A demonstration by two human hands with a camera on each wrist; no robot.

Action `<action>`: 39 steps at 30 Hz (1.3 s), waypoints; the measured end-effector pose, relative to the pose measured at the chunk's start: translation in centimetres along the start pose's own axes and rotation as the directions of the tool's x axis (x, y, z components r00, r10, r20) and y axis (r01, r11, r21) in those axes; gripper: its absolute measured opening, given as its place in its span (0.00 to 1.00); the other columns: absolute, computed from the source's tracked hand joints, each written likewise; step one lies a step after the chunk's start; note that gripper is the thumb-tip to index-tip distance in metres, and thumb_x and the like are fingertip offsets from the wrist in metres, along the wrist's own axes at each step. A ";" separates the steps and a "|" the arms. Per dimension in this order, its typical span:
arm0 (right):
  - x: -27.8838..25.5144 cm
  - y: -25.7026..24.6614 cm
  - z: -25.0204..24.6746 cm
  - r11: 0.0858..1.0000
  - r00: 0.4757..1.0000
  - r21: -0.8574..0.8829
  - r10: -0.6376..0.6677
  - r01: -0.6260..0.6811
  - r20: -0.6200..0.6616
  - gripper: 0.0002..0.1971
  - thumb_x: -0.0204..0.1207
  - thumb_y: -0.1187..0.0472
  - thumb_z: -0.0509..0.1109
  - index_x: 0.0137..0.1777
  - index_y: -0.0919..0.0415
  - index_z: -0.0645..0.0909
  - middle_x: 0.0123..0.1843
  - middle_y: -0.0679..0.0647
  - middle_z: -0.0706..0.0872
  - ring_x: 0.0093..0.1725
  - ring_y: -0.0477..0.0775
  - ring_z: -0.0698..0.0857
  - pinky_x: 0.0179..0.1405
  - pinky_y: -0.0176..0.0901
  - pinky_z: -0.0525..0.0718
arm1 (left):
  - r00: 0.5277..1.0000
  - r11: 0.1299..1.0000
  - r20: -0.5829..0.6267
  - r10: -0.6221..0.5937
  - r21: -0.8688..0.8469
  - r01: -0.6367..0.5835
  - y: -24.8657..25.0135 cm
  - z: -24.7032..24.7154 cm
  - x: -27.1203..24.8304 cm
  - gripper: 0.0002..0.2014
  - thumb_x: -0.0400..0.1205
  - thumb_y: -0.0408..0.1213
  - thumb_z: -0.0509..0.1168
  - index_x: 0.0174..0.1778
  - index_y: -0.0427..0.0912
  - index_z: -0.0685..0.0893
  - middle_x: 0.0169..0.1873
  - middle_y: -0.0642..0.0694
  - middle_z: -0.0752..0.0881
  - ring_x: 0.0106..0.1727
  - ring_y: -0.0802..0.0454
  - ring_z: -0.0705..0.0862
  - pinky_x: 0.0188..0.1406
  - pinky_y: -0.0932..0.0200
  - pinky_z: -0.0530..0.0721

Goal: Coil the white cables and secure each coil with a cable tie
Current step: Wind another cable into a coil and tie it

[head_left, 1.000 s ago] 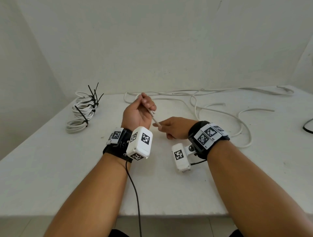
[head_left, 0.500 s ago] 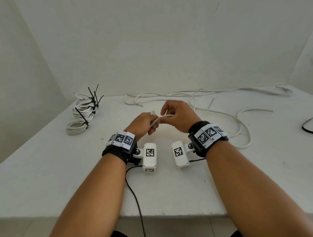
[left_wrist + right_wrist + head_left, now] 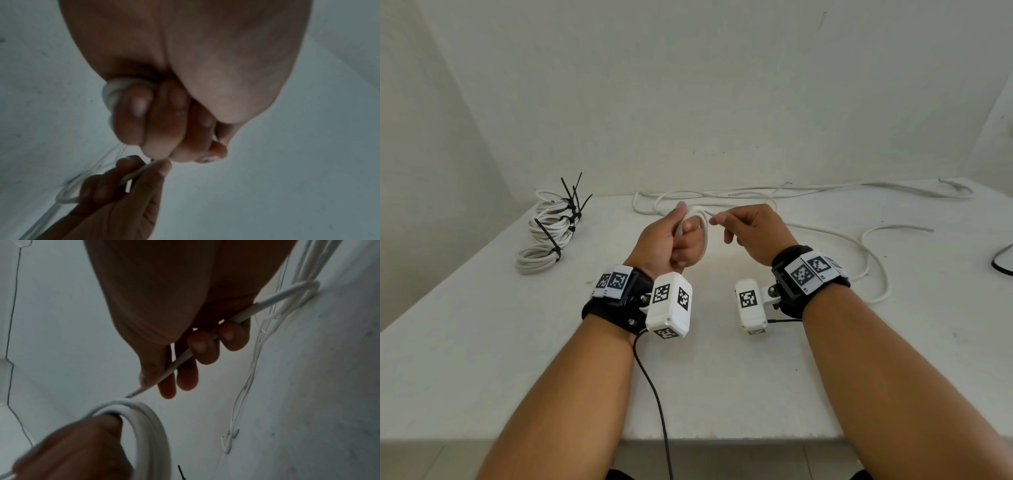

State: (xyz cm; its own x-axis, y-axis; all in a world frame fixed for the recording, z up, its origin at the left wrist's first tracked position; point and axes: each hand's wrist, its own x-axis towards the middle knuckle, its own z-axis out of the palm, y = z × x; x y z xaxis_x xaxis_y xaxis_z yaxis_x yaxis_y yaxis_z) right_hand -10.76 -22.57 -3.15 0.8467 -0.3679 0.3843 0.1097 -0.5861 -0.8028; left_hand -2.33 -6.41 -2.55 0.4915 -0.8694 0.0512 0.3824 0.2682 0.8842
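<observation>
My left hand (image 3: pixel 677 240) is raised above the table's middle, fingers curled round a small loop of white cable (image 3: pixel 703 228); the loop (image 3: pixel 144 421) shows plainly in the right wrist view. My right hand (image 3: pixel 748 228), just to the right of it, pinches the same cable (image 3: pixel 179 363) between thumb and fingers. From there the cable trails off over the table (image 3: pixel 873 260) to the right. In the left wrist view, cable turns (image 3: pixel 112 92) bulge beside my curled fingers (image 3: pixel 133 113).
Several coiled white cables (image 3: pixel 548 233) bound with black cable ties (image 3: pixel 573 197) lie at the table's back left. More loose white cable (image 3: pixel 756 195) runs along the far edge. A black cord (image 3: pixel 1001 262) lies at the right edge. The white table (image 3: pixel 482 342) ends near my body.
My left hand has turned and risen, and a loop of cable now goes round its fingers. My right hand has moved from the near side up and right, drawing cable along.
</observation>
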 end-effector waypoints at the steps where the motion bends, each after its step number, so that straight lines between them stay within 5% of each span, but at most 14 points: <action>1: -0.1 0.0 0.1 0.999 0.999 -0.033 0.020 -0.019 0.040 0.13 0.83 0.47 0.67 0.47 0.50 0.91 0.29 0.45 0.85 0.30 0.52 0.74 0.33 0.41 0.76 | 0.998 0.995 0.041 0.037 -0.092 -0.033 -0.1 -0.1 0.1 0.22 0.87 0.48 0.51 0.29 0.44 0.76 0.18 0.53 0.65 0.18 0.57 0.57 0.16 0.65 0.61; 4: -0.3 -0.3 0.5 0.992 0.984 -0.114 0.078 -0.060 0.161 0.17 0.84 0.46 0.65 0.34 0.40 0.87 0.27 0.45 0.84 0.28 0.50 0.74 0.36 0.41 0.76 | 0.968 0.951 0.197 0.155 -0.296 -0.092 -0.1 -0.5 0.3 0.07 0.81 0.39 0.64 0.40 0.39 0.81 0.26 0.50 0.72 0.23 0.56 0.71 0.26 0.62 0.73; 6: -0.5 -0.6 0.6 0.984 0.970 -0.170 0.090 -0.051 0.228 0.22 0.84 0.45 0.64 0.26 0.37 0.84 0.22 0.43 0.80 0.24 0.45 0.72 0.34 0.38 0.74 | 0.957 0.915 0.190 0.220 -0.381 -0.135 -0.1 -0.5 0.4 0.04 0.78 0.34 0.65 0.43 0.37 0.81 0.29 0.48 0.73 0.27 0.54 0.74 0.30 0.60 0.76; 11: -0.6 -0.6 0.7 0.951 0.909 -0.307 0.161 -0.039 0.384 0.16 0.86 0.44 0.60 0.62 0.44 0.87 0.28 0.45 0.79 0.26 0.39 0.74 0.35 0.35 0.73 | 0.921 0.821 -0.169 0.351 -0.417 -0.390 0.6 -0.7 1.0 0.07 0.79 0.30 0.52 0.43 0.39 0.75 0.28 0.49 0.74 0.27 0.55 0.73 0.31 0.62 0.76; 14: -1.1 -1.2 1.0 0.944 0.861 -0.331 0.172 -0.005 0.478 0.15 0.86 0.47 0.62 0.67 0.45 0.85 0.30 0.41 0.79 0.29 0.37 0.77 0.37 0.32 0.72 | 0.817 0.801 -0.414 0.401 -0.274 -0.532 1.0 -2.0 1.6 0.13 0.85 0.27 0.47 0.42 0.41 0.74 0.26 0.50 0.75 0.26 0.55 0.73 0.34 0.61 0.73; 17: -1.4 -2.2 1.4 0.958 0.839 -0.284 0.120 0.042 0.530 0.14 0.85 0.50 0.65 0.66 0.45 0.85 0.32 0.37 0.80 0.33 0.34 0.79 0.41 0.29 0.75 | 0.709 0.873 -0.512 0.486 0.240 -0.425 0.7 -3.1 1.6 0.11 0.83 0.24 0.50 0.44 0.41 0.74 0.26 0.50 0.76 0.27 0.53 0.74 0.34 0.60 0.76; 19: -1.3 -2.3 1.6 0.960 0.858 -0.266 0.064 0.086 0.509 0.12 0.83 0.51 0.68 0.62 0.47 0.88 0.35 0.42 0.84 0.35 0.42 0.79 0.44 0.37 0.77 | 0.748 0.791 -0.449 0.488 0.590 -0.162 -0.1 -2.9 1.4 0.08 0.79 0.26 0.53 0.46 0.41 0.75 0.28 0.48 0.77 0.28 0.52 0.76 0.37 0.57 0.77; 21: -1.3 -2.3 1.4 0.965 0.873 -0.241 0.024 0.107 0.487 0.10 0.81 0.52 0.71 0.56 0.51 0.91 0.35 0.53 0.84 0.35 0.48 0.76 0.41 0.42 0.75 | 0.822 0.694 -0.430 0.373 0.717 0.060 -0.5 -2.4 1.0 0.08 0.78 0.29 0.55 0.48 0.43 0.77 0.29 0.47 0.79 0.29 0.52 0.77 0.38 0.56 0.76; 23: -1.4 -2.2 1.2 0.972 0.875 -0.204 -0.004 0.118 0.485 0.07 0.79 0.53 0.73 0.50 0.51 0.92 0.33 0.59 0.84 0.33 0.49 0.75 0.37 0.41 0.74 | 0.882 0.617 -0.397 0.256 0.769 0.167 -0.6 -1.7 1.0 0.07 0.79 0.30 0.55 0.47 0.41 0.78 0.30 0.47 0.79 0.30 0.51 0.77 0.36 0.56 0.75; 26: -1.5 -2.5 1.1 0.986 0.899 -0.116 -0.057 0.118 0.434 0.04 0.76 0.58 0.76 0.42 0.52 0.92 0.31 0.55 0.85 0.31 0.47 0.77 0.35 0.38 0.75 | 0.952 0.310 -0.296 0.081 0.915 0.258 -0.7 -0.7 0.5 0.09 0.79 0.30 0.55 0.37 0.35 0.79 0.30 0.46 0.80 0.30 0.48 0.78 0.33 0.56 0.72; 27: -1.3 -2.5 1.0 0.988 0.918 -0.096 -0.075 0.121 0.389 0.03 0.74 0.60 0.77 0.41 0.54 0.92 0.32 0.52 0.88 0.32 0.46 0.79 0.35 0.38 0.78 | 0.958 0.332 -0.282 0.048 0.909 0.251 -0.8 -0.6 0.4 0.11 0.80 0.30 0.54 0.35 0.35 0.78 0.28 0.45 0.80 0.27 0.48 0.77 0.30 0.56 0.69; 31: -0.7 -1.7 0.4 0.995 0.984 -0.005 -0.099 0.101 0.146 0.03 0.68 0.60 0.82 0.38 0.56 0.90 0.33 0.49 0.90 0.35 0.51 0.87 0.40 0.43 0.85 | 0.971 0.745 -0.233 -0.048 0.639 0.190 -0.6 -0.2 -0.1 0.23 0.89 0.46 0.46 0.33 0.40 0.75 0.18 0.46 0.70 0.18 0.50 0.63 0.21 0.58 0.62; 36: -0.5 -1.0 -0.8 0.972 0.995 0.217 -0.098 0.095 0.005 0.03 0.72 0.65 0.80 0.41 0.62 0.89 0.31 0.45 0.89 0.26 0.41 0.81 0.29 0.30 0.76 | 0.994 0.820 -0.108 -0.016 0.568 0.075 0.0 0.0 -0.4 0.20 0.90 0.44 0.51 0.31 0.43 0.66 0.17 0.53 0.62 0.17 0.57 0.55 0.16 0.67 0.56; 39: -0.2 -0.8 -0.7 0.959 0.995 0.268 -0.074 0.091 -0.073 0.02 0.73 0.64 0.79 0.40 0.60 0.89 0.29 0.45 0.89 0.25 0.42 0.78 0.26 0.35 0.77 | 0.997 0.882 -0.079 0.002 0.470 0.035 0.2 -0.5 -0.6 0.20 0.88 0.45 0.54 0.30 0.43 0.64 0.16 0.53 0.61 0.15 0.58 0.55 0.16 0.68 0.54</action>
State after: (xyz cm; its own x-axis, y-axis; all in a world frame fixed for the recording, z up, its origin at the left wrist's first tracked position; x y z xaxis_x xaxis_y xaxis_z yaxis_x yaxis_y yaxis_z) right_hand -11.42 -22.51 -2.28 0.7961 -0.3748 0.4751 0.3219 -0.4025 -0.8570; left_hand -2.09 -5.62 -2.62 0.5526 -0.8333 0.0166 -0.0132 0.0112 0.9999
